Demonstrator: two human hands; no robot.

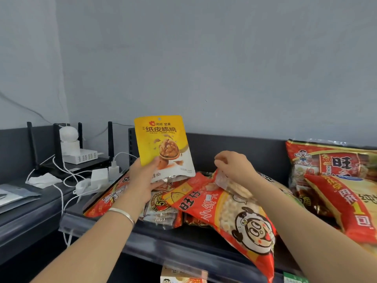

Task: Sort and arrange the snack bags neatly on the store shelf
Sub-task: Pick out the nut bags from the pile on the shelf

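Left hand (142, 180) fingers close on one yellow walnut bag (164, 146), held upright above the shelf (173, 242). Right hand (234, 168) pinches the top corner of one red bag (234, 217) lying on the shelf, among several more red bags; two large ones (334, 180) stand at right.

The walnut pouch (164, 146) is standing upright above the shelf (163, 240), at ten o'clock from the cartoon-face snack bag (234, 217), which is lying across the shelf's front edge. More snack bags (334, 180) are piling at three o'clock, leaning against the back panel. At nine o'clock, on the neighbouring shelf, a router (81, 158) and power strip (100, 176) are sitting among cables.
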